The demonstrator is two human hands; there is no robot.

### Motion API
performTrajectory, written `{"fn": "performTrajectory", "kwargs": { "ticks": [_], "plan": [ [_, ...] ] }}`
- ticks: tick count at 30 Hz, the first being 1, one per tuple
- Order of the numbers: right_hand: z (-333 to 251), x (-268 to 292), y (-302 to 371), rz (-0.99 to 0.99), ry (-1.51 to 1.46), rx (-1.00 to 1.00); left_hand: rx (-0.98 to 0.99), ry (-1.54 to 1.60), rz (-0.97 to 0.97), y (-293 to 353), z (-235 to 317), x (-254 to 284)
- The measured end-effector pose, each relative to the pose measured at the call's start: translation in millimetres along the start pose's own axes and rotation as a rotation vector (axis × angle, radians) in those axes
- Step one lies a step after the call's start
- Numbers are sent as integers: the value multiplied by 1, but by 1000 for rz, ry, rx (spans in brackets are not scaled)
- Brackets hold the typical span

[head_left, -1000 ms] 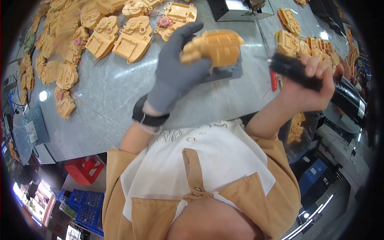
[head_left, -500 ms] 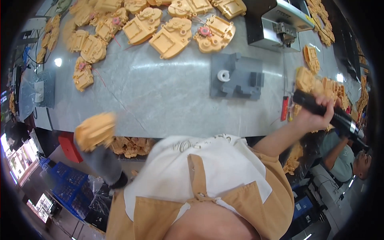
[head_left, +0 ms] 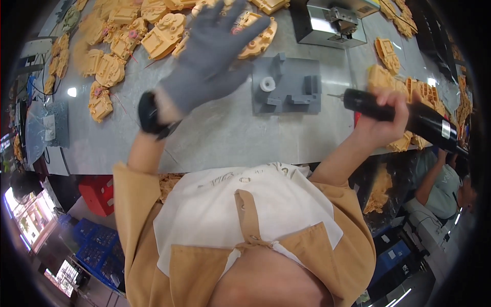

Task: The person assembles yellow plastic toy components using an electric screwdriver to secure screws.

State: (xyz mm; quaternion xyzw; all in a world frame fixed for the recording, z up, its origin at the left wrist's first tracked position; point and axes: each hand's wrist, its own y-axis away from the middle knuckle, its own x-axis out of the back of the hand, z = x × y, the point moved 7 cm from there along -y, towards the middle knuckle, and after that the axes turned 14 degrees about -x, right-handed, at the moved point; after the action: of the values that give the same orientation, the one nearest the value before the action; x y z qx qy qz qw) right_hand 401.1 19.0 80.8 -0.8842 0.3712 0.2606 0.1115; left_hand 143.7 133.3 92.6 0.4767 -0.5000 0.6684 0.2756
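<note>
My left hand (head_left: pixel 210 64), in a grey glove with a black band at the wrist, reaches over the far half of the table. Its fingers are spread, and nothing shows in it. Beneath and beyond the fingers lie yellow plastic housings (head_left: pixel 162 37); one housing (head_left: pixel 264 40) is partly covered by the hand, and I cannot tell whether they touch. My bare right hand (head_left: pixel 384 118) grips a black electric screwdriver (head_left: pixel 432 124), its thin bit pointing left towards a grey fixture (head_left: pixel 295 82). A white ring-shaped piece (head_left: pixel 267 84) sits on the fixture's left side.
A metal machine (head_left: pixel 332 25) stands behind the fixture. More yellow housings (head_left: pixel 387 55) lie at right, some under the screwdriver. A housing with a red part (head_left: pixel 100 102) lies at left. Below are a red bin (head_left: pixel 97 194) and blue crates (head_left: pixel 99 250). Another person (head_left: pixel 440 187) is at far right.
My left hand has swung from the table's near left edge up to the far housings; the yellow housing it held is gone from it. The screwdriver has shifted left, nearer the fixture.
</note>
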Motion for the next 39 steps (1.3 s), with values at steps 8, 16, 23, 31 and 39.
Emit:
{"fn": "performTrajectory", "kwargs": {
  "ticks": [8, 16, 23, 31, 39],
  "plan": [
    [-35, 47, 35, 12, 15, 101, 251, 5, -167, -6, -22, -76],
    [-2, 49, 27, 106, -38, -10, 660, 1431, 756, 19, 15, -9],
    [3, 20, 27, 76, 23, 7, 359, 708, 296, 12, 49, -53],
    [8, 24, 28, 102, 59, -16, 242, 386, 156, 2, 43, -46],
    [-17, 1, 2, -68, -37, 130, 14, 268, -24, -17, 70, -48]
  ]
}}
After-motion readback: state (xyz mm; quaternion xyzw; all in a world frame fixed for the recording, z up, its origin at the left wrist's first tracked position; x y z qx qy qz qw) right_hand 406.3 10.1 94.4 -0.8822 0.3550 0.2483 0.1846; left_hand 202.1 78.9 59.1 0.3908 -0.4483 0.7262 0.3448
